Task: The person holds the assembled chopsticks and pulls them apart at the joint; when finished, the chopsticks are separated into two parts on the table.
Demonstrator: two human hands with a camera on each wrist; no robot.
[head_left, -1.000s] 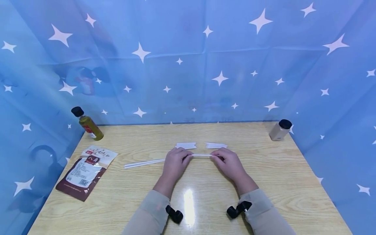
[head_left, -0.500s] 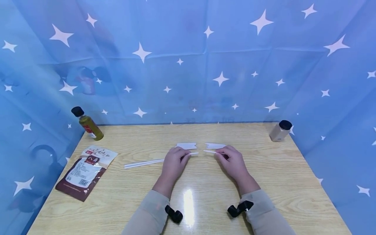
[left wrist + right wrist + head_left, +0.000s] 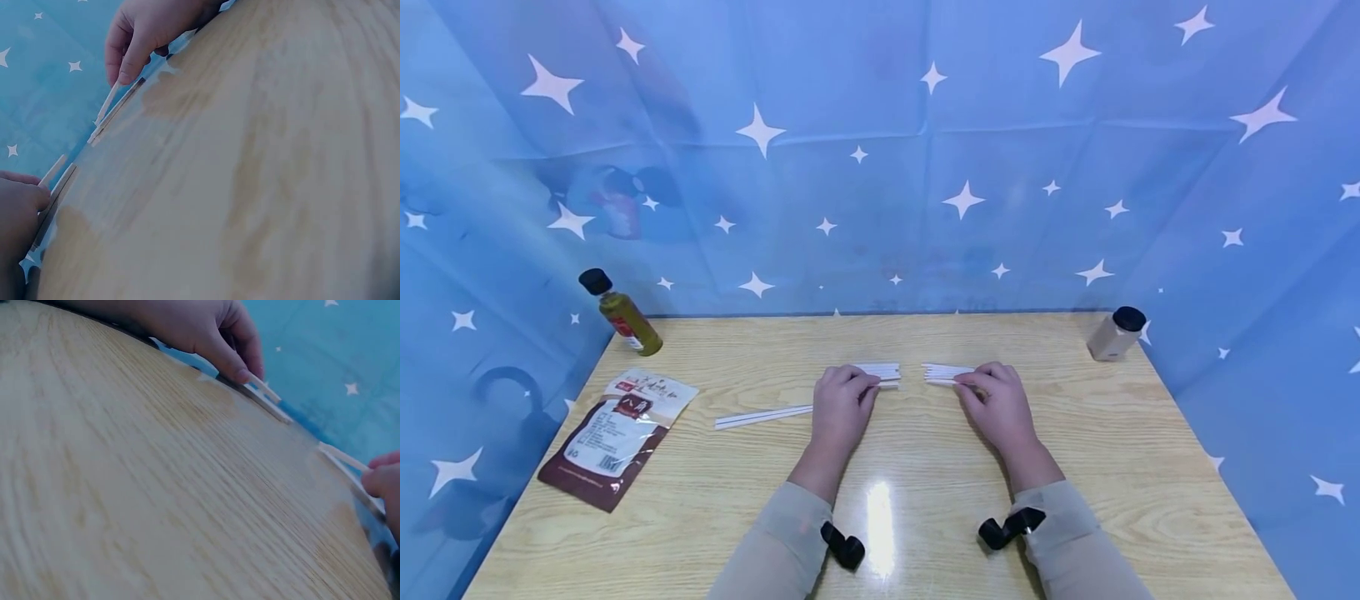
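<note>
My left hand pinches a short piece of thin white stick between thumb and fingers, held just in front of the left row of short white sticks. Opposite it, my right hand pinches another short piece at the front of the right row of short sticks. A gap separates the two rows. In both wrist views each piece is held close above its row, and I cannot tell whether they touch. Longer white sticks lie left of my left hand, their right ends hidden behind it.
On the wooden table, a bottle with a black cap stands at the back left. A brown and white packet lies in front of it. A black-lidded jar is at the back right. Blue star-patterned cloth hangs behind.
One stick spanning both hands has parted into two pieces, one in each hand. My hands have moved apart and slightly forward, bringing the pieces to the rows.
</note>
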